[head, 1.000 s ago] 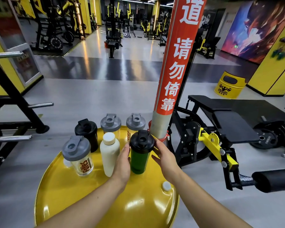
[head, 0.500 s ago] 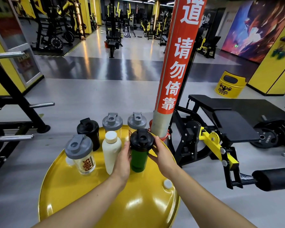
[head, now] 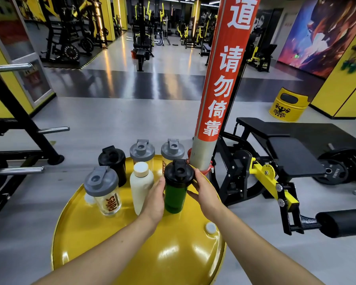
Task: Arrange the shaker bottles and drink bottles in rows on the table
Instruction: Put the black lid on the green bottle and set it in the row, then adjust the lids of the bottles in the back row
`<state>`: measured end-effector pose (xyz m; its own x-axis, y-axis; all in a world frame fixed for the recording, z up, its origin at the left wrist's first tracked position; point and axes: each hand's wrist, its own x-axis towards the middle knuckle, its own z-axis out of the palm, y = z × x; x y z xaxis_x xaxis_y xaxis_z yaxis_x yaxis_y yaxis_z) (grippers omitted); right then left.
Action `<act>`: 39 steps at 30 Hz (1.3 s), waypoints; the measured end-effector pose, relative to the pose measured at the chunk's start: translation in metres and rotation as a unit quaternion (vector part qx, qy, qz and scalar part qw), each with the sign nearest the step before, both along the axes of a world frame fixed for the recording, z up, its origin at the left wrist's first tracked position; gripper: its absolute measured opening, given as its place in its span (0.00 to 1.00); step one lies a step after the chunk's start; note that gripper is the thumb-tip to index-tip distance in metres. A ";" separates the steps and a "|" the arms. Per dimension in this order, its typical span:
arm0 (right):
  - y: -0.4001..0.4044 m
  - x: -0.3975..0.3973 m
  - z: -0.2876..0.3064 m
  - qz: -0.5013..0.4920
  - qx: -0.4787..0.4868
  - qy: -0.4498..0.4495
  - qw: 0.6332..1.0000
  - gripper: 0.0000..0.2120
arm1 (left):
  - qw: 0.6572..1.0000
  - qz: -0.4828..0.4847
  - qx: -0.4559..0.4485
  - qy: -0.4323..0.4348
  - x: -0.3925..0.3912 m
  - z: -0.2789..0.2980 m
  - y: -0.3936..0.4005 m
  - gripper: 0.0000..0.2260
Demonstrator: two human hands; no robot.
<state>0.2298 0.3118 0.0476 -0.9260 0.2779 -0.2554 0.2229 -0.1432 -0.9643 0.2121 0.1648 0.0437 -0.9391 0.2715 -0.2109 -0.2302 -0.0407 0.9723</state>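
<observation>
A green shaker bottle with a black lid stands upright on the round yellow table. My left hand presses its left side and my right hand cups its right side. Left of it stands a cream drink bottle, then a clear shaker with a grey lid. Behind them stand a black shaker and two clear grey-lidded shakers, side by side.
A leaning pole with a red banner rises just behind the table's right edge. A black and yellow weight bench stands to the right. A small white cap sits on the table. Rack bars jut out at left.
Both hands have closed in around the green shaker, which has shifted slightly away from me toward the pole. The other bottles have not moved.
</observation>
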 end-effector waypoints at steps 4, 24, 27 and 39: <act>0.006 -0.003 0.005 -0.023 0.051 -0.010 0.998 0.26 | 0.995 -0.006 -0.101 -0.007 0.003 0.000 -0.014 0.20; -0.084 -0.058 0.095 0.116 0.349 0.123 0.922 0.14 | 0.979 0.096 -0.137 0.112 -0.058 0.075 -0.128 0.08; -0.106 -0.061 0.088 0.171 0.432 0.125 0.877 0.17 | 0.973 0.159 -0.128 0.109 -0.074 0.065 -0.159 0.11; -0.189 -0.078 0.039 0.263 0.787 0.044 0.556 0.34 | 0.983 0.097 -0.144 -0.057 -0.112 -0.010 -0.222 0.09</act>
